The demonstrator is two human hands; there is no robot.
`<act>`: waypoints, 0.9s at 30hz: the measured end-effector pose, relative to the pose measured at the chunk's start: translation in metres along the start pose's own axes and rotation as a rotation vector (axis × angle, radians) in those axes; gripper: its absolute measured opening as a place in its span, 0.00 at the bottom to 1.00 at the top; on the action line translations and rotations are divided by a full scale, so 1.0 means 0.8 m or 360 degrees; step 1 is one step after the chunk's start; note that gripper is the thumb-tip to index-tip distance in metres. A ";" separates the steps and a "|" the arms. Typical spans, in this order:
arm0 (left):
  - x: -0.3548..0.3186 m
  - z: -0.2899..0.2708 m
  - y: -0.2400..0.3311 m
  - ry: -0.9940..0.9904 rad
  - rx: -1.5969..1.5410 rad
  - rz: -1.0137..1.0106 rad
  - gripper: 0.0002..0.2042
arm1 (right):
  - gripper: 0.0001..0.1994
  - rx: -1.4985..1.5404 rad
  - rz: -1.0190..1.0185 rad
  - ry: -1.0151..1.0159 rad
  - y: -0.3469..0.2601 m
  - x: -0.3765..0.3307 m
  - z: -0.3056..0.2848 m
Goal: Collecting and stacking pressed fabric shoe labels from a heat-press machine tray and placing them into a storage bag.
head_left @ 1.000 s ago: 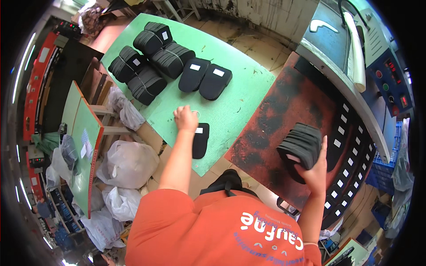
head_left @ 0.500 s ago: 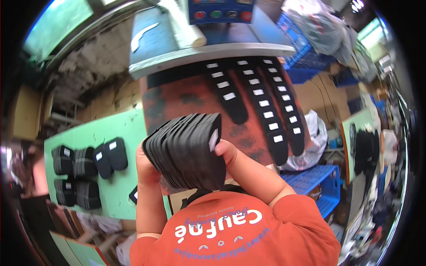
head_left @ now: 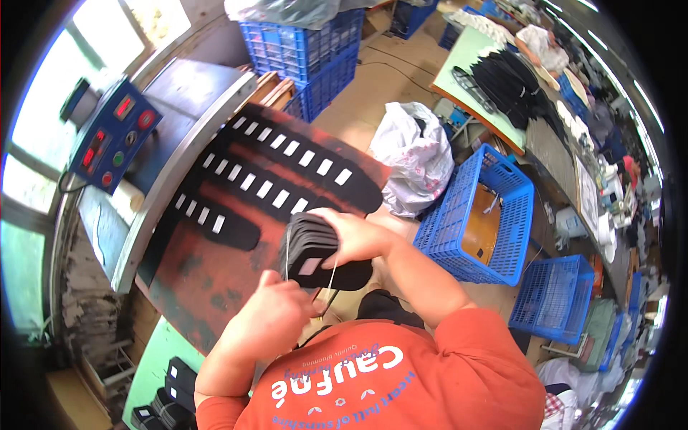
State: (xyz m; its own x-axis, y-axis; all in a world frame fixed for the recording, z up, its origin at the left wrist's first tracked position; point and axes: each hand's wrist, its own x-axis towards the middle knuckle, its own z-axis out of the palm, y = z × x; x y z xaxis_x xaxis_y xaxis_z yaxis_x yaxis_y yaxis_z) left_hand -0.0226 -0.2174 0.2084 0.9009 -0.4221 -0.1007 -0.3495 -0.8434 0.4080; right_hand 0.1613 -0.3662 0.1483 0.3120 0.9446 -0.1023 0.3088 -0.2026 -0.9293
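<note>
A bundle of black, round-ended pads point(head_left: 355, 275), which look like insoles, sits in front of my body at the near edge of a red-and-black worktable point(head_left: 208, 294). My right hand point(head_left: 355, 235) is closed around its far right side. A thin pale cord point(head_left: 332, 278) runs along the bundle and down toward my left hand point(head_left: 272, 312). That hand is closed and slightly blurred, pinching the cord beside the bundle. On the worktable, overlapping black pads with white labels point(head_left: 344, 176) lie in three rows.
A blue control box point(head_left: 115, 136) stands by a grey-edged machine platform point(head_left: 179, 143) on the left. Blue crates point(head_left: 466, 244) and a white plastic bag point(head_left: 412, 158) are to the right. More black pads lie on a green table point(head_left: 154, 351) at lower left. Another person point(head_left: 541, 51) sits far right.
The view has turned to the right. Both hands held the bundle before; now my right hand alone grips it, while my left hand has come off it and pulls at the pale cord.
</note>
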 end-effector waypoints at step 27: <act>0.988 0.476 -0.256 -0.0698 -0.0315 -0.0331 0.23 | 0.26 0.2601 0.0165 0.2226 0.555 -0.417 -0.314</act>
State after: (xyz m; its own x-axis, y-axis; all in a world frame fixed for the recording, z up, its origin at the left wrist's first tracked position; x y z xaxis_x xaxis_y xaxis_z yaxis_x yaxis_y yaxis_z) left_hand 0.6633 -0.5052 -0.3001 0.7389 -0.3878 -0.5510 -0.0812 -0.8631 0.4985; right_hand 0.4197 -0.8364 -0.1414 0.7915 0.0350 -0.6101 -0.3548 0.8391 -0.4122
